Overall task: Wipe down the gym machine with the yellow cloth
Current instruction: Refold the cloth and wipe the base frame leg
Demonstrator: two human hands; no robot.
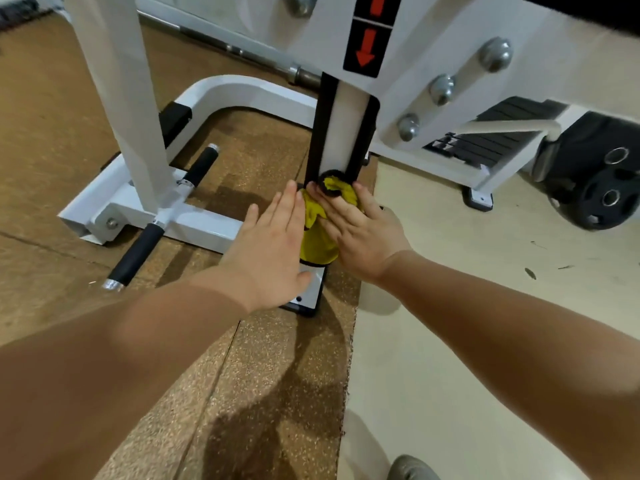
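Currently the cloth (317,233) sits at the centre of the frame, bunched around the foot of the black-edged post (341,133) where it meets the white base rail (204,225). The right hand (363,233) presses the cloth against the post with fingers spread flat; its grip is wide, not closed around the fabric. The left hand (268,244) lies just beside the cloth, also flat and open, fingertips touching its left edge.

Risks, as judged from this position:
- The cloth is pinned only by palm pressure. A fast stroke could leave it behind or drop it onto the floor.
- A black knob (330,183) protrudes at the post's foot, touching the cloth's upper fold. Fabric may snag there, and fingers could jam between knob and post.
- The base plate (311,292) under the left palm has a hard corner; a slipping hand could scrape on it.
- The arrow label (367,36) at the top of the frame suggests a sliding part above; leaning on it might shift it.

Surface and room: brown speckled rubber matting (242,375) covers the lower left, meeting a pale smooth floor (485,271) on the right. Black-grip handles (138,251) project from the rail at left. A barbell (242,53) lies at upper centre. A weight plate (602,181) rests at the right edge, well apart from the hands.
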